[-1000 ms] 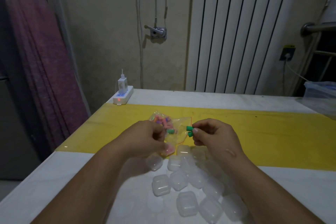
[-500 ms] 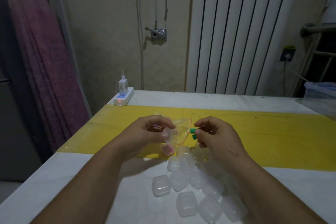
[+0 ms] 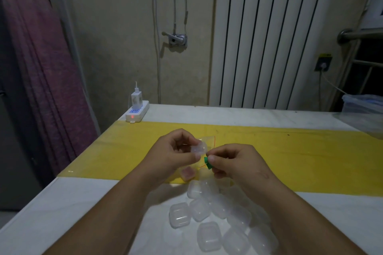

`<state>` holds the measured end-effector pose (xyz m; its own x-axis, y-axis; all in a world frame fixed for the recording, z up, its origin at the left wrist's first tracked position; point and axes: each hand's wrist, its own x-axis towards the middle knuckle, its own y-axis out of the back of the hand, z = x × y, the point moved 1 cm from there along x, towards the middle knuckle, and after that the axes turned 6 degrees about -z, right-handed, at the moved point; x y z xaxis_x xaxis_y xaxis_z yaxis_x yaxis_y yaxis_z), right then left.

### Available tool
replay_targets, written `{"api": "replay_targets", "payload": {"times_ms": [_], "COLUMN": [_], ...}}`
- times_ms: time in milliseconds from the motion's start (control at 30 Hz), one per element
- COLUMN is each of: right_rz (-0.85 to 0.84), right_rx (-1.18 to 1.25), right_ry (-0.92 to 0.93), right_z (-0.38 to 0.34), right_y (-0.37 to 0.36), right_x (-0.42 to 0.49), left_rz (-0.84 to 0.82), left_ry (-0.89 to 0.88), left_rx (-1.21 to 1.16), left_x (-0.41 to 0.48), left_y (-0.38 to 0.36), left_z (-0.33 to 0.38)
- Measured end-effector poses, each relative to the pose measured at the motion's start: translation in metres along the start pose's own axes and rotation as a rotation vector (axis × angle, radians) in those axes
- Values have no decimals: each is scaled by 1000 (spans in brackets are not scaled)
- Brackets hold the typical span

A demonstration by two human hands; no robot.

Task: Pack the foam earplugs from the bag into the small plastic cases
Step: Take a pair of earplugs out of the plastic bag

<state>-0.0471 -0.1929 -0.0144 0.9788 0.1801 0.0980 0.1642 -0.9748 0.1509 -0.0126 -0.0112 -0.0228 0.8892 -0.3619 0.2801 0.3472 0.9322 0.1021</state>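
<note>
P1: Since a sec ago the left hand (image 3: 176,155) is off the bag (image 3: 210,141) & has a clear case (image 3: 199,148) up betw. thumb and fingertips. The right hand (image 3: 238,163) is lower and closer to it. Agree?

P2: Yep. Bag lies flat on the yellow strip (image 3: 290,151), behind both hands, nobody holding it.

P1: Right-hand grip?

P2: Thumb + forefinger pinch the green earplugs (image 3: 207,164), other fingers curled under. Looks like 2 plugs, can't swear to it.

P1: Key relation for the next move?

P2: Case sits at approx 11 o'clock from the plugs, just beside; can't see them touching. Plugs stick out of the pinch toward 9 o'clock, long axis roughly level, free ends facing the left hand. Right hand is nearer by far, since it's carrying them.

P1: Case open?

P2: Can't tell. Clear plastic, dim light, lid seam not readable. My guess: if shut, the left thumb needs to pop it first, else the plugs go in w/ a short push up-left.

P1: Risk?

P2: Foam is light & springy and the mouth is small. The ends could catch the rim and one pops out. Judgement only.

P1: Rest of the stock?

P2: Heap of empty cases (image 3: 207,211) at 6 o'clock from the hands, on the white table (image 3: 62,213). One case w/ pink plugs (image 3: 187,173) at 7 o'clock from the held case, just under the left hand. Early in the job, I'd say.
</note>
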Motion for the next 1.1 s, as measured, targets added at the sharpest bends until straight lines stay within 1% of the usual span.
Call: {"api": "replay_targets", "payload": {"times_ms": [167,267,367,467,600,667,867,1000,1100], "right_rz": [28,26,53,32,-21,-21,68,68,63], "right_rx": [-113,-135,-128,-104,-73,-47,-14,20,-12], "right_ry": [33,53,48,32,4,-8,-31,-40,-24], "right_z": [0,-1,0,1,4,5,8,8,7], "right_y": [-1,-2,0,0,-3,-3,0,0,-2], "right_x": [-2,-1,1,2,1,1,5,6,4], "left_rz": [-49,-83,-28,20,67,88,61,92,110], "left_ry": [34,40,24,7,-28,-35,-45,-55,-80], "left_rx": [150,129,105,114,210,252,246,346,402], "left_x": [-2,-2,-1,-1,1,2,3,4,4], "left_y": [-5,-4,-3,-5,-6,-6,-7,-6,-8], "left_z": [6,8,7,6,5,3,2,-4,-4]}}
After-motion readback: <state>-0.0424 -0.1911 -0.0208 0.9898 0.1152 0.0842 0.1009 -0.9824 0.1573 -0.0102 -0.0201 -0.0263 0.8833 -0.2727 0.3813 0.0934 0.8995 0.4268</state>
